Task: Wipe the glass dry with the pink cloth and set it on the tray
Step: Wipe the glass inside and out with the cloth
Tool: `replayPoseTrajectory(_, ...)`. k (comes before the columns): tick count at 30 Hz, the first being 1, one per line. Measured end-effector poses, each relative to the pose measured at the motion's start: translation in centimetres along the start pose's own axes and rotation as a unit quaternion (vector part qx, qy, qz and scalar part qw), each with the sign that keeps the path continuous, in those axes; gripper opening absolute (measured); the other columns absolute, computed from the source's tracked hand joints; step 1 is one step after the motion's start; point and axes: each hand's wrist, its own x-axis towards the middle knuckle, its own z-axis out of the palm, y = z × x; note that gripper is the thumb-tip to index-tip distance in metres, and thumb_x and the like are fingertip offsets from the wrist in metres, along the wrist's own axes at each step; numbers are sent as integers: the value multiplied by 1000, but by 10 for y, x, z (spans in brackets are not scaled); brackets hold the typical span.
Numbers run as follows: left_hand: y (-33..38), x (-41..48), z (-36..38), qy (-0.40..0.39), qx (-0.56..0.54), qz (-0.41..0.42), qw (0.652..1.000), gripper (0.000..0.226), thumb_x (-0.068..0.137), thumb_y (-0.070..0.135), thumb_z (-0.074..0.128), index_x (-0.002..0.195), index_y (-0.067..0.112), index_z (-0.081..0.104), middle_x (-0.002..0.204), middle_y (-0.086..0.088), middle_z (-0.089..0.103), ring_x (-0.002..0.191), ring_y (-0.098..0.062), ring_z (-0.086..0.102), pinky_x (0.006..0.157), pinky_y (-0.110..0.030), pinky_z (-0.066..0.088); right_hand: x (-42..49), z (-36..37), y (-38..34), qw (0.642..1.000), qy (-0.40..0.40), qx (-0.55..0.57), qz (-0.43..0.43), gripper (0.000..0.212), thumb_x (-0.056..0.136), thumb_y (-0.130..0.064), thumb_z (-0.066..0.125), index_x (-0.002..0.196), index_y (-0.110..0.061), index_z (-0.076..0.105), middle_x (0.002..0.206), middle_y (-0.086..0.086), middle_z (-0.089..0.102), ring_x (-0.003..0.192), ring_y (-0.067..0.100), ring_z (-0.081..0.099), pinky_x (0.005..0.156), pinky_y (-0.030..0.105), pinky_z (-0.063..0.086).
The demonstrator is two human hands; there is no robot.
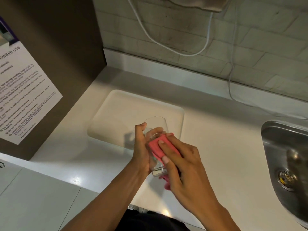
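A clear drinking glass (155, 124) is held tilted above the near right corner of the white tray (116, 110), its mouth pointing away from me and its thick base toward me. My left hand (141, 147) grips the glass from the left side. My right hand (181, 162) presses the folded pink cloth (156, 145) against the right side of the glass. A bit of the cloth hangs out below my right palm. The tray has nothing on it.
A steel sink (286, 157) with a drain lies at the right. A brown cabinet side with a printed notice (25, 90) stands at the left. White cables (180, 52) hang along the tiled back wall. The white counter (216, 130) surrounds the tray.
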Motion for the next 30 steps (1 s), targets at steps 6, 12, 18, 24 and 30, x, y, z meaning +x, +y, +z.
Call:
replayPoseTrajectory(6,10,6,-6,11,-1,17,1000,57,85,59,58,92,6,74,87,-13,72,67,-24,69,62,-33,56,-9,-5,7,1000,-15,4,-5,41,106,-39,39,146,-40,48,155,-23,39,132,9,44,112,15,33)
replayPoseTrajectory(12,13,7,-3,-14,-15,13,1000,57,86,60,57,95,6,72,87,-13,72,70,-26,69,66,-35,56,-7,-5,-1,999,-28,2,-25,43,106,-44,37,148,-39,47,158,-20,36,126,11,42,98,26,51)
replayPoseTrajectory(18,8,5,-1,-6,-2,17,1000,57,79,61,60,88,7,76,89,-16,70,78,-32,67,81,-44,52,9,-5,8,999,-7,32,20,43,105,-39,40,147,-36,48,154,-18,42,135,8,41,106,34,49)
replayPoseTrajectory(24,13,7,-9,18,-5,19,1000,57,85,61,57,94,6,71,86,-12,69,69,-23,65,67,-37,49,-6,-2,16,999,-32,-3,-27,42,106,-43,37,146,-39,50,154,-23,41,132,4,42,110,16,35)
replayPoseTrajectory(30,4,0,-3,31,-15,18,999,66,68,63,71,102,7,65,94,-17,75,78,-36,73,80,-47,56,4,-3,12,1000,-19,13,-7,43,106,-40,42,148,-39,47,154,-21,42,133,6,44,110,9,30)
